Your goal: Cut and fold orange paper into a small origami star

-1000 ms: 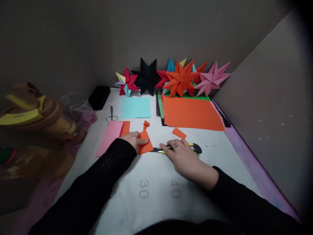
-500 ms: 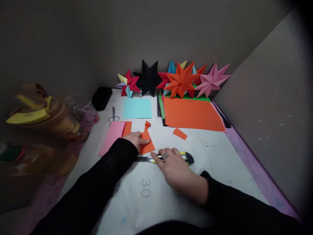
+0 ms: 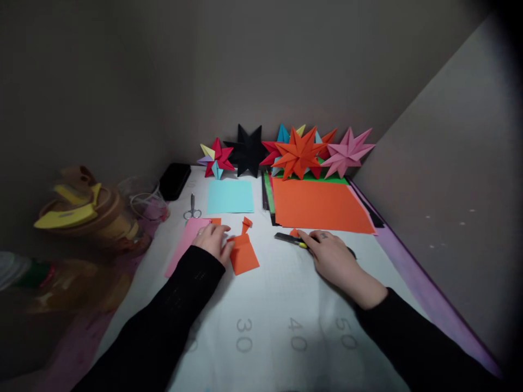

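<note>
My left hand [image 3: 212,240] lies palm down with its fingers spread. It rests over a pink paper stack [image 3: 182,251] and an orange sheet [image 3: 216,221], its thumb at the left edge of a small orange paper piece [image 3: 245,257]. A small folded orange scrap [image 3: 246,224] touches that piece's top. On the right, my right hand [image 3: 333,256] is closed over a yellow and black utility knife [image 3: 286,237], its blade pointing left and its handle mostly hidden under the fingers. Another orange scrap [image 3: 294,232] peeks out behind the knife, largely covered.
Light blue paper [image 3: 230,196] and small scissors [image 3: 192,208] lie beyond my left hand. A stack of large sheets, orange on top [image 3: 321,204], is at the back right. Paper stars [image 3: 300,153] lean on the wall. A cup [image 3: 110,218] and a black case [image 3: 175,181] stand left.
My right hand has carried the utility knife right and away from me, off the front of the small orange piece. My left hand has lifted off that piece and shifted left.
</note>
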`<state>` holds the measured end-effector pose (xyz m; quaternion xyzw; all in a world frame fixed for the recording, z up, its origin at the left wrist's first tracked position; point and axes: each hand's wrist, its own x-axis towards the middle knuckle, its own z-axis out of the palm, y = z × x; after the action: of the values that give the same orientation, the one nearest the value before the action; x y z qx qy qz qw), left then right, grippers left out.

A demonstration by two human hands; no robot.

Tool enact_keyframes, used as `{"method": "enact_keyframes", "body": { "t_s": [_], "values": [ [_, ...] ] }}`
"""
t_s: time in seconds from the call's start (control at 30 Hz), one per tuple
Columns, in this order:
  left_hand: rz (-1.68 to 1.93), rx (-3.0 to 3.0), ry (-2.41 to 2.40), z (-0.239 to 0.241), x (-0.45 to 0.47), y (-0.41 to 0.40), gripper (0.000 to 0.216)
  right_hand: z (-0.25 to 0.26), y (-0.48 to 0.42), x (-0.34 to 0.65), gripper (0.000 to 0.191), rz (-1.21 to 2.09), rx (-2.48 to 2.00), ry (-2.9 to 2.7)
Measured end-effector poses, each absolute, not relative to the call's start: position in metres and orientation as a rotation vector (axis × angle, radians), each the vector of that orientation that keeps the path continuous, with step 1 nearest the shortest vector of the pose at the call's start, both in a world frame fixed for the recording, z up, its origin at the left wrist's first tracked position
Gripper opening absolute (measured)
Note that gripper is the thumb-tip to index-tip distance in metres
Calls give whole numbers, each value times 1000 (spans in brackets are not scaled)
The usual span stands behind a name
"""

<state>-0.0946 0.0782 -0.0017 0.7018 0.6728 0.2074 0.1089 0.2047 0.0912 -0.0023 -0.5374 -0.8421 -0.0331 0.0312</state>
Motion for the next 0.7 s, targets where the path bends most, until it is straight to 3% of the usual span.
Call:
{"method": "enact_keyframes", "body": {
  "t_s": [0.1,0.23,0.37,0.57,0.7],
  "values": [
    [397,2080,2029,-3,-90,78,45,6,87,183,42,-1,-1543,-2542],
    [317,2031,2096,-6,-85,81,39,21,76,137,25,348,-1161,-2646],
    [351,2033,2073,-8,-86,84,34,15,73,108,21,409,-954,-2722],
    [510,2147,1848,-16,-90,83,10,-1,73,105,21,426,-943,-2685],
    [557,2074,1826,-19,-88,80,7,-3,76,107,16,562,-926,-2577]
  ]
}}
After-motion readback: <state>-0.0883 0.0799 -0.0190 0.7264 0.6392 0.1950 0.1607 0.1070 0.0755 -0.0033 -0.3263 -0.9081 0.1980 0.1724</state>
